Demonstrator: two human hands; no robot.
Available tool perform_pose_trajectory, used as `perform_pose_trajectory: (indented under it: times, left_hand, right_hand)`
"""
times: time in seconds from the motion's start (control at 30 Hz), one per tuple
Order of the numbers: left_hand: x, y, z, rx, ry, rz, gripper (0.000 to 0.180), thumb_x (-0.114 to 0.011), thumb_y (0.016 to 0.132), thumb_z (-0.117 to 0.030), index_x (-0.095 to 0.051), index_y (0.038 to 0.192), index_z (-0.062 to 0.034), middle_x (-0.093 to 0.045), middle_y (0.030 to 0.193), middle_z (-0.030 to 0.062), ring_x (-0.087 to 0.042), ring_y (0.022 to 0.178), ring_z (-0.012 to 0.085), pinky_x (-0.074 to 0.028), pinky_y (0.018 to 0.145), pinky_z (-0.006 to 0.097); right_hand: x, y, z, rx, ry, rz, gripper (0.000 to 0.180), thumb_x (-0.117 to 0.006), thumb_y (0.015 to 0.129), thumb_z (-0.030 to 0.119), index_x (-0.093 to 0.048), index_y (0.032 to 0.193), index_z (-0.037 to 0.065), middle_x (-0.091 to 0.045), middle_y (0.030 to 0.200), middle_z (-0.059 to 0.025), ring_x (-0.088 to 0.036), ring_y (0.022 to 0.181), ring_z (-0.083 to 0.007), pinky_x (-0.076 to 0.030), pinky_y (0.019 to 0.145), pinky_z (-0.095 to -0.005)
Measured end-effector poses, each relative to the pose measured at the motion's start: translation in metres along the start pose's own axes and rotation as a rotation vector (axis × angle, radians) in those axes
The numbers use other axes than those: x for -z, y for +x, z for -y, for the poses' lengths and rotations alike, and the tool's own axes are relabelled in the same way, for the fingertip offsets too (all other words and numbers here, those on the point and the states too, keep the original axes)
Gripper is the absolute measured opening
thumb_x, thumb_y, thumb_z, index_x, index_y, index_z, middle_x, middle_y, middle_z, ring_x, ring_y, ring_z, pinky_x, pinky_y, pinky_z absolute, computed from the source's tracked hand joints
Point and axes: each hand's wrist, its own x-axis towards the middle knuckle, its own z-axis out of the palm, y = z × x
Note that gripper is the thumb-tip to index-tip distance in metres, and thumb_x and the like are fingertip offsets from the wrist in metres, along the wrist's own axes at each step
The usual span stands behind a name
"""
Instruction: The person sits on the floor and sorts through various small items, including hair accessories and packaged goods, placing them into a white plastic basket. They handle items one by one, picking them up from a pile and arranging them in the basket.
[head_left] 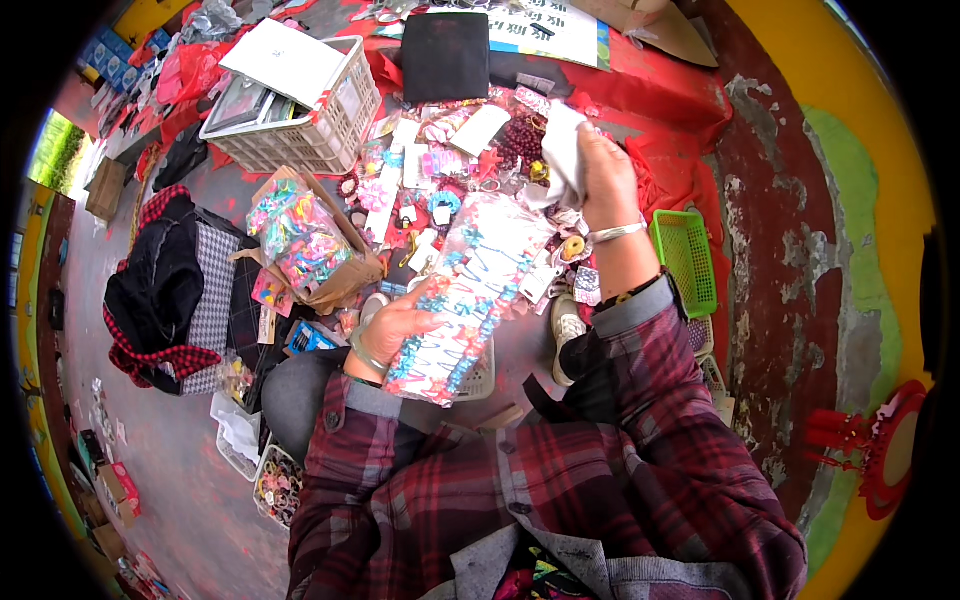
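Observation:
My left hand point(398, 325) grips a long clear plastic packet of colourful hair clips point(470, 295) by its left edge, held tilted over my lap. My right hand point(603, 170) is raised farther out and pinches a white cloth or paper point(562, 152) above a spread of small hair accessories point(440, 190) lying on a red cloth point(680, 110). Both wrists wear bracelets, and my sleeves are red plaid.
A white plastic basket point(300, 135) stands at the upper left, a cardboard box of colourful hair ties point(305, 245) beside it. A green basket point(685, 260) sits right of my arm. A black bag point(445, 55) lies at the top, dark clothes point(170, 290) at the left.

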Motion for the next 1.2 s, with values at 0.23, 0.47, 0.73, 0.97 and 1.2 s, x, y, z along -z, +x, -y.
perform_pose_trajectory:
  times: [0.23,0.47,0.73,0.97,1.2]
  left_hand:
    - [0.003,-0.002,-0.004,-0.072,-0.121,-0.044,0.062,-0.055,0.079,0.001,-0.035,0.138,0.0011,-0.056,0.121,0.0166,-0.059,0.106,0.0258,-0.046,0.092,0.036]
    - [0.012,0.002,-0.001,-0.067,-0.055,-0.096,0.061,-0.056,0.080,0.001,-0.035,0.137,0.0015,-0.057,0.120,0.0157,-0.059,0.105,0.0240,-0.047,0.092,0.035]
    - [0.007,0.009,-0.001,-0.073,-0.051,-0.123,0.063,-0.055,0.081,-0.001,-0.031,0.139,0.0014,-0.057,0.119,0.0152,-0.059,0.104,0.0228,-0.047,0.091,0.033]
    - [-0.015,0.014,-0.004,-0.086,-0.045,-0.053,0.063,-0.055,0.080,-0.002,-0.031,0.139,0.0008,-0.057,0.119,0.0155,-0.059,0.104,0.0235,-0.046,0.091,0.034]
    - [-0.005,0.019,0.002,-0.095,-0.033,-0.064,0.065,-0.053,0.080,-0.002,-0.029,0.140,0.0008,-0.056,0.121,0.0161,-0.058,0.106,0.0241,-0.046,0.092,0.035]
  right_hand:
    - [0.005,-0.002,-0.009,-0.187,0.315,0.566,0.056,-0.039,0.097,0.041,-0.045,0.127,-0.006,-0.058,0.120,-0.0176,-0.059,0.105,-0.0292,-0.045,0.094,-0.0403]
    - [-0.035,-0.036,-0.023,-0.180,-0.180,0.593,0.031,-0.060,0.089,0.012,-0.058,0.116,-0.002,-0.066,0.094,-0.0058,-0.063,0.078,-0.0110,-0.052,0.067,-0.0237]
    - [-0.045,-0.036,-0.055,0.232,-0.352,0.258,0.013,-0.062,0.087,0.008,-0.065,0.094,-0.002,-0.063,0.074,-0.0002,-0.053,0.062,-0.0073,-0.045,0.057,-0.0234]
    - [-0.046,-0.030,-0.073,0.461,-0.346,0.104,0.009,-0.060,0.087,0.007,-0.065,0.092,0.001,-0.061,0.073,0.0015,-0.050,0.064,-0.0048,-0.043,0.058,-0.0214]
    - [-0.044,-0.019,-0.066,0.362,-0.209,-0.064,0.012,-0.060,0.088,0.007,-0.064,0.096,0.000,-0.061,0.079,0.0005,-0.053,0.068,-0.0069,-0.045,0.062,-0.0219]
